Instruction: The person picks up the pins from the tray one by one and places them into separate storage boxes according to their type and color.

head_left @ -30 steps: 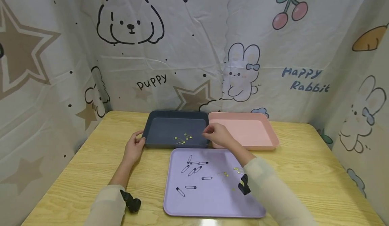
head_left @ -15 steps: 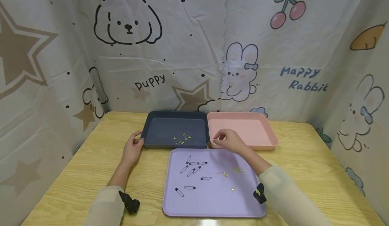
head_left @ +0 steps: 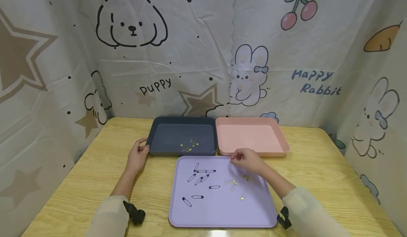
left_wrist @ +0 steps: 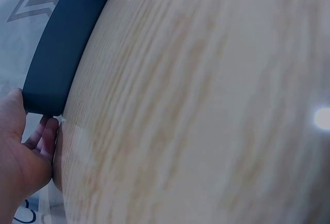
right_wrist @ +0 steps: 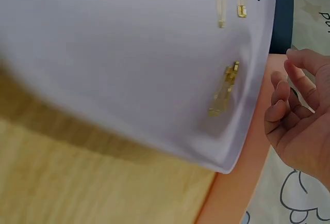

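Observation:
My left hand (head_left: 137, 156) holds the left end of the dark blue tray (head_left: 178, 132); in the left wrist view, thumb and fingers lie at its corner. Several gold safety pins (head_left: 193, 142) lie inside it. Over the far right edge of the lilac tray (head_left: 219, 212) hovers my right hand (head_left: 249, 160), its fingers loosely bent around nothing. Several black safety pins (head_left: 214, 187) are spread on the lilac tray's left half. Gold safety pins (head_left: 243, 195) lie on its right half; in the right wrist view, a cluster of gold pins (right_wrist: 226, 90) shows near the tray's edge.
A pink tray (head_left: 251, 134) stands directly right of the dark blue one, behind the lilac tray. All three trays are on a wood-grain table (head_left: 311, 180). A printed curtain (head_left: 197, 53) encloses the table's back and sides.
My right hand has moved from between the dark blue and pink trays, right and toward me, to above the lilac tray. The left hand stays at the dark blue tray.

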`<state>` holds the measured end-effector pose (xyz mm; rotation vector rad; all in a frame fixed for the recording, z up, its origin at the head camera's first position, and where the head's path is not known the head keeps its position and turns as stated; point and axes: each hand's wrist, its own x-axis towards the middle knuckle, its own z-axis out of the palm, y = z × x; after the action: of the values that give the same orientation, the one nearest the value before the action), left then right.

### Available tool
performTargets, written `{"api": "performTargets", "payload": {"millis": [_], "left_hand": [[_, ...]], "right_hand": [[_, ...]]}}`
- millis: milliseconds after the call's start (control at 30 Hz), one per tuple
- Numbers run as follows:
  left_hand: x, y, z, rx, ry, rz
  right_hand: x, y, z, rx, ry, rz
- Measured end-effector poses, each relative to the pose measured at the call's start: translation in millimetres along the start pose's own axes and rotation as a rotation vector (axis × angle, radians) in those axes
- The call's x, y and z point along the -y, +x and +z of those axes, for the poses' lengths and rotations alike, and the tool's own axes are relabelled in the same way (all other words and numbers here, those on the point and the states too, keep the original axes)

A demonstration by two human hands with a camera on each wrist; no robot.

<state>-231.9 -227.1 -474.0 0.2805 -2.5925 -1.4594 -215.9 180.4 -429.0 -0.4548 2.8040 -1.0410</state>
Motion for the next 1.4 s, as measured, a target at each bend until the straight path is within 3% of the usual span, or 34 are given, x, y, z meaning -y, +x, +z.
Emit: {"api": "performTargets", "payload": {"millis": [233, 400, 700, 1033, 1400], "left_hand": [[-2.5, -2.1, -0.5, 0.011, -0.002, -0.003], [-1.9, -0.6, -0.7, 0.017, -0.011, -0.007], [0.9, 2.2, 1.0, 0.015, 0.001, -0.006], [-0.2, 1.1, -0.6, 0.022, -0.003, -0.010], [-1.1, -0.7, -0.5, 0.021, 0.004, -0.003]], "right_hand": [[-10, -14.8, 4, -0.004, -0.016, -0.076], [-16, -25.3, 4, 0.031, 0.006, -0.079], [-24, -50.1, -2, 0.077, -0.011, -0.160], [-27, -65.1, -10, 0.239, -0.026, -0.154], [-28, -69.5, -5, 0.258, -0.048, -0.162]]}}
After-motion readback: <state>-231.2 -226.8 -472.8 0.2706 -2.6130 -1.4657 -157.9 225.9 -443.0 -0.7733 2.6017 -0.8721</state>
